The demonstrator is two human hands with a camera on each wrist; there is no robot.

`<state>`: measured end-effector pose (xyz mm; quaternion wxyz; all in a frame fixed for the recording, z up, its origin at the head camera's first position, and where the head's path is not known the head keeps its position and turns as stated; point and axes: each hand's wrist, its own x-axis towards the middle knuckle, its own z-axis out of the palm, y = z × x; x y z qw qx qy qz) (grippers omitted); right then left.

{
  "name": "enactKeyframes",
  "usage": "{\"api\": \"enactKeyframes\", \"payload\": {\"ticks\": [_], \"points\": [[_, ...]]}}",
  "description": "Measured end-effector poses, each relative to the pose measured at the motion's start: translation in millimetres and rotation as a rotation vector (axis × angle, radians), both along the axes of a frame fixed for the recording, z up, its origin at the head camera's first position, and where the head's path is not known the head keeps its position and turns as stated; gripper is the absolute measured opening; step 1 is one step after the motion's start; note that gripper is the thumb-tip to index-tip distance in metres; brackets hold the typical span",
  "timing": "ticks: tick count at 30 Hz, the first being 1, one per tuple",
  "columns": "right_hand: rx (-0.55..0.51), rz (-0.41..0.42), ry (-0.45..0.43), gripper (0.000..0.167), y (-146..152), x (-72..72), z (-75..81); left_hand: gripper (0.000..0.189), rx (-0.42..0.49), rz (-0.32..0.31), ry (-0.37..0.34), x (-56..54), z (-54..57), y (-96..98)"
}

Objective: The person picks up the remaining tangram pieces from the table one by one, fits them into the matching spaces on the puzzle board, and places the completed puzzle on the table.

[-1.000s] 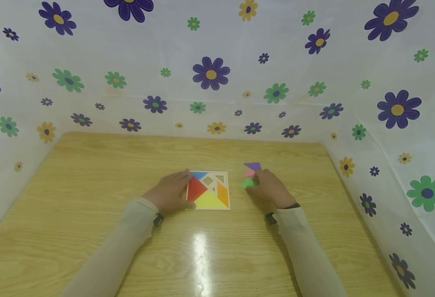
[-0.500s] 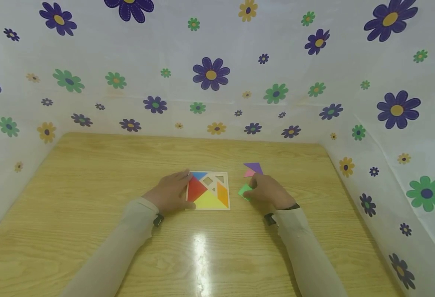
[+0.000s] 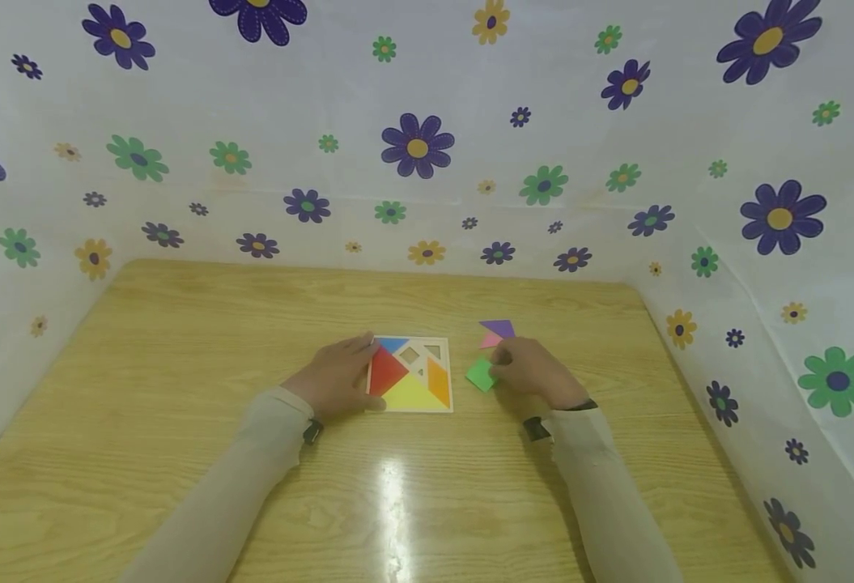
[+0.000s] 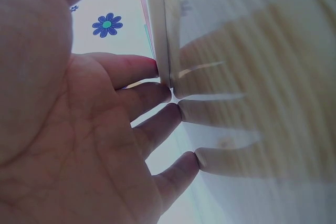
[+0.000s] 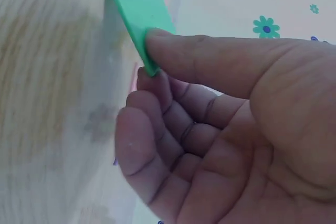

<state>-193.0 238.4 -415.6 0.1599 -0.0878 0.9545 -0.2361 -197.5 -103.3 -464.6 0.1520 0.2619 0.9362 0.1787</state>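
Note:
In the head view my left hand (image 3: 335, 376) lies along the left side of a tangram board (image 3: 409, 410), thumb at its near corner, fingers at its far one. The left wrist view shows those fingers (image 4: 142, 69) extended, tips at the board's edge (image 4: 160, 30) and on the table. Red, yellow, blue and orange pieces fill part of the board; a few cutouts in it show bare. To its right, my right hand (image 3: 536, 372) pinches a green square tangram piece (image 5: 142, 9) between thumb and index finger, the other fingers curled.
Just beyond my right hand lie a purple triangle (image 3: 501, 327) and a pink piece (image 3: 490, 341), partly overlapping in view. The wooden table (image 3: 252, 308) is bounded at the back and sides by flower-print sheeting (image 3: 346, 97).
My right hand has drawn the green piece away from the pink one, slightly nearer to me and to the left. It now shows more fully as a square. My left hand and the board stay put.

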Motion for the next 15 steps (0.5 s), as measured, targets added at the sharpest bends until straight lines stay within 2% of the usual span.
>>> {"api": "enactKeyframes", "payload": {"ticks": [8, 12, 15], "points": [[-0.111, -0.011, 0.165, 0.019, -4.5, -1.8, 8.9, 0.101, -0.004, 0.010, -0.008, 2.0, 5.0, -1.5], [-0.221, -0.082, 0.242, 0.024, -14.0, -5.0, 3.9, 0.101, -0.001, -0.002, -0.004, 4.7, 10.9, -1.2], [-0.302, -0.138, 0.265, 0.023, -26.4, -8.4, -2.6, 0.100, 0.002, -0.013, -0.002, 6.4, 14.9, 0.2]]}}
